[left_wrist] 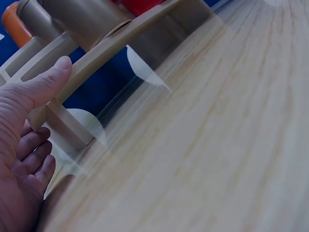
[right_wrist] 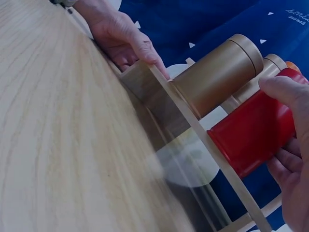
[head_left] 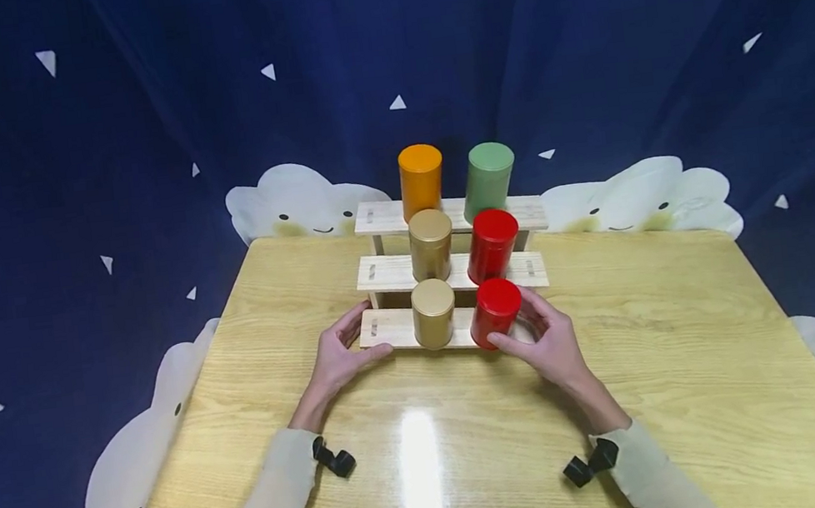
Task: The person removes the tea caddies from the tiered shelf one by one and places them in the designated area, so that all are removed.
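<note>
A three-step wooden rack (head_left: 395, 327) stands at the back of the table with two lidded canisters on each step. My left hand (head_left: 335, 359) holds the left end of the lowest step, the thumb along its front edge and the other fingers curled below in the left wrist view. At the right end of that step, my right hand (head_left: 552, 345) grips a red canister (right_wrist: 253, 128), thumb at the front and fingers round the far side. This canister stands upright on the board, beside a gold canister (head_left: 433, 316).
On the middle step are another gold canister (head_left: 431, 247) and a red one (head_left: 491, 246). An orange canister (head_left: 420, 181) and a green one (head_left: 488, 180) occupy the top step. Behind the wooden table (head_left: 661, 359) hangs a dark blue curtain (head_left: 382, 30) with white clouds.
</note>
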Demonstrator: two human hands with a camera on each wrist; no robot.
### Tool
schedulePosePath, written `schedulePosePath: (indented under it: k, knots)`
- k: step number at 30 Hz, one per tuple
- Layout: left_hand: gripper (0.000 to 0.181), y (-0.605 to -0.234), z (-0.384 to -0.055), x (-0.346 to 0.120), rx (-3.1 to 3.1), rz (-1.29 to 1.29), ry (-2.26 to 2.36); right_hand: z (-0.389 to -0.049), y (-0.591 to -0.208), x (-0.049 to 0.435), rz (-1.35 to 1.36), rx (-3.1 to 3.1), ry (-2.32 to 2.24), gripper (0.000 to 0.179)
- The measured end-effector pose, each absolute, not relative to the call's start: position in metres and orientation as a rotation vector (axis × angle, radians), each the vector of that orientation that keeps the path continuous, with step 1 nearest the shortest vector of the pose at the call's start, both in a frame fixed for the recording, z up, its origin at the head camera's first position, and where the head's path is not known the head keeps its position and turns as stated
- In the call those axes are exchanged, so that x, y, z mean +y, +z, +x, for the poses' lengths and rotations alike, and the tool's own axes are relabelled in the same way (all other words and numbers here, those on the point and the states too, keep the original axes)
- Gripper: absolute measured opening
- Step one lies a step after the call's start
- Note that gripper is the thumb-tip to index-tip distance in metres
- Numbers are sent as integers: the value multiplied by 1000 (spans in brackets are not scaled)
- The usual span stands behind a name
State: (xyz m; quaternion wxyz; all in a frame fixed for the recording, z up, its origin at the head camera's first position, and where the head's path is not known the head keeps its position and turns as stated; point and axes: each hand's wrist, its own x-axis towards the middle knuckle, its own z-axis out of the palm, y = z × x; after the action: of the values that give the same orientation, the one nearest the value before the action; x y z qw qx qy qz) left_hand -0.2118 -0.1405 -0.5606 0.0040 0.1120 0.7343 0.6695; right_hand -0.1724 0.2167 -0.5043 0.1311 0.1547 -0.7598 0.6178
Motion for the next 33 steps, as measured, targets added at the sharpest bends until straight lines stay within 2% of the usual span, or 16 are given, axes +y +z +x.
schedulePosePath:
  k: [21, 33]
  knots:
    - [87, -561, -215, -139, 2304, 382, 2090, -173, -512, 216, 432, -2221, 1793, 68]
    - [84, -562, -212, -143, 2289, 356, 2097, -167, -496, 206, 409, -2249, 1796, 67]
